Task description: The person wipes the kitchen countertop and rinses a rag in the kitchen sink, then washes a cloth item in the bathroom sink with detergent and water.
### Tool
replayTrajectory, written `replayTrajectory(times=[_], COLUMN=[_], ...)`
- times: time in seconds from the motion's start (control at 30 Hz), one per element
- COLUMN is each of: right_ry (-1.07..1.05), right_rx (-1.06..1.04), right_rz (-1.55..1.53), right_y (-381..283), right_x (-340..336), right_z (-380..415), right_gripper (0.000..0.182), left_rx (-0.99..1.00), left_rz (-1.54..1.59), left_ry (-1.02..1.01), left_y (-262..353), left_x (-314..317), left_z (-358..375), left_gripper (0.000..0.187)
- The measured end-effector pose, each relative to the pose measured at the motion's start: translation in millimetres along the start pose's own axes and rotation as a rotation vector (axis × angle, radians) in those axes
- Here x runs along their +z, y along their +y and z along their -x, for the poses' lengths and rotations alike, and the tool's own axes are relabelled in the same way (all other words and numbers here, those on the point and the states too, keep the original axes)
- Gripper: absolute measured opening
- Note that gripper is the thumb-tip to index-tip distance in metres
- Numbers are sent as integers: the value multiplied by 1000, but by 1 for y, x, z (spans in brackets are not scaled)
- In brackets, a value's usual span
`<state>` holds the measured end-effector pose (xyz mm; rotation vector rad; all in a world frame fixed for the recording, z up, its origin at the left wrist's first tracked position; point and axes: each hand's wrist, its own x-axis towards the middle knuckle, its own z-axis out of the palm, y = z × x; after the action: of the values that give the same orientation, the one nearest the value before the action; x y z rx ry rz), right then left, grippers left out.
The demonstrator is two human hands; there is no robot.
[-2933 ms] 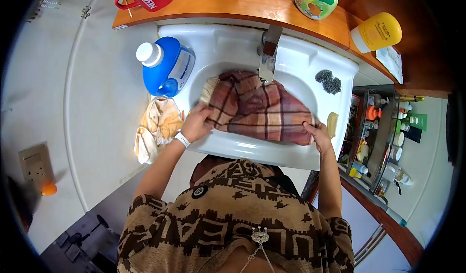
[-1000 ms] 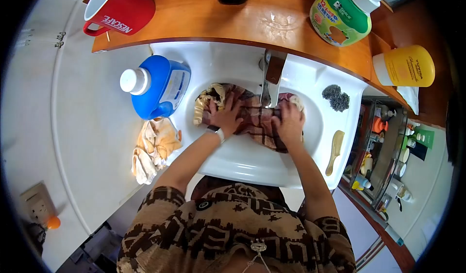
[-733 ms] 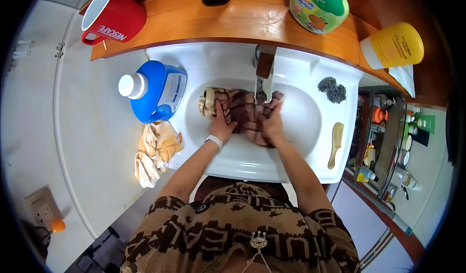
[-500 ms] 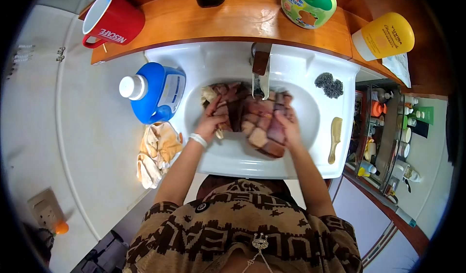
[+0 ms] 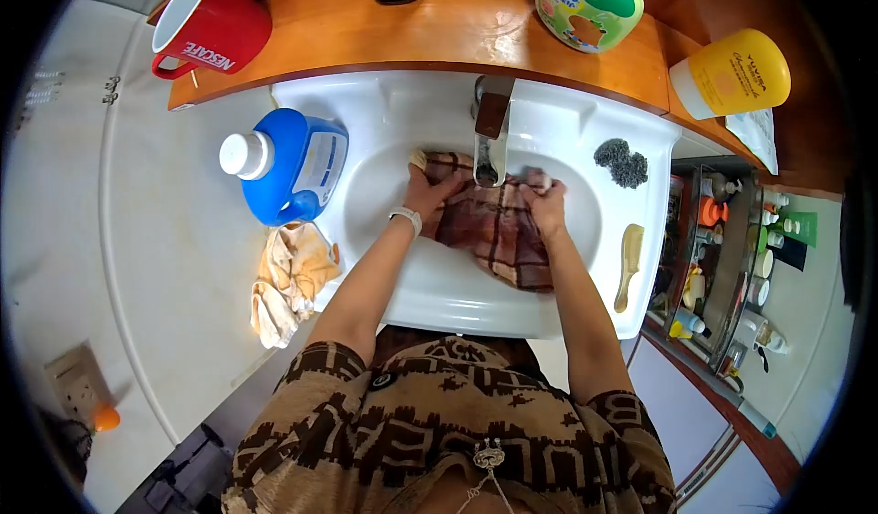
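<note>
Washing plaid cloth (image 5: 494, 230) in white sink (image 5: 585, 267), mid-wash, rinse and wringing not yet done.
I'm gripping the cloth's far edge under the tap (image 5: 491, 139), left hand (image 5: 430, 192) and right hand (image 5: 546, 205) both closed on it; blue detergent jug (image 5: 288, 162) capped at left, red mug (image 5: 210, 25) far left on shelf.

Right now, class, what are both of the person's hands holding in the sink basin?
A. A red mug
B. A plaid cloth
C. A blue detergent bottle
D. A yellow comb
B: the left hand and the right hand both grip the plaid cloth, bunched in the sink under the tap; the blue detergent bottle stands untouched beside the basin.
</note>
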<state>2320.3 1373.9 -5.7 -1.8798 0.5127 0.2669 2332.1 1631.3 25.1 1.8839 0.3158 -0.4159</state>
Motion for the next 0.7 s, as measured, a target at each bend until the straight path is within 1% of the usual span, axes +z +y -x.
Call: replayTrajectory(times=[0.03, 0.07, 0.1, 0.13, 0.17, 0.23, 0.27, 0.3, 0.33, 0.37, 0.4, 0.43, 0.47, 0.5, 0.57, 0.6, 0.63, 0.7], right_ry=[-109, -279, -448, -469, -280, -284, -322, -361, -311, -310, -322, -326, -216, -214, -350, -314, -311, -324], right_rx=[-2, -35, -65, -184, -289, -358, -369, -377, -421, -421, -434, -451, -582, -580, -447, -448, -455, -302], right_rz=[-275, -180, -83, 276, 609, 803, 887, 969, 1019, 1018, 1043, 1069, 1053, 1055, 1016, 1085, 1086, 483], right_y=[-2, -2, -23, -56, -44, -42, -25, -6, -1, 3, 3, 3, 10, 6, -11, -8, -7, -4], right_x=[11, 16, 18, 17, 28, 23, 24, 30, 36, 40, 40, 41, 42, 40, 36, 38, 36, 23], right_z=[-3, 1, 19, 45, 69, 99, 102, 99, 94, 82, 67, 52, 42, 37, 25, 18, 10, -10], right_gripper=[53, 45, 38, 30, 38, 51, 56, 61, 64, 64, 64, 63, 56, 56, 45, 36, 36, 34], left_rx=[-154, -323, -328, -153, 34, 121, 39, 41, 44, 42, 43, 92, 140, 142, 19, 297, 300, 55], left_rz=[125, 226, 226, -247, -718, -758, -835, -996, -942, -886, -886, -1009, -1130, -1128, -818, -969, -969, -474], left_ry=[-146, -275, -277, -308, -329, -171, -237, -293, -254, -219, -224, -178, -130, -131, -167, -124, -117, -276], left_y=[15, 30, 25, 16, 3, -44, -47, -45, -40, -37, -46, -64, -72, -59, -21, -85, -84, -65], left_x=[-2, -5, 0, 9, 16, 31, 36, 41, 46, 49, 53, 58, 61, 59, 45, 52, 41, 16], left_z=[4, 8, 14, 23, 33, 59, 66, 68, 61, 56, 47, 28, 13, 8, 3, -19, -22, -29], left_gripper=[94, 87, 87, 81, 76, 63, 64, 64, 63, 63, 63, 61, 59, 59, 54, 54, 54, 56])
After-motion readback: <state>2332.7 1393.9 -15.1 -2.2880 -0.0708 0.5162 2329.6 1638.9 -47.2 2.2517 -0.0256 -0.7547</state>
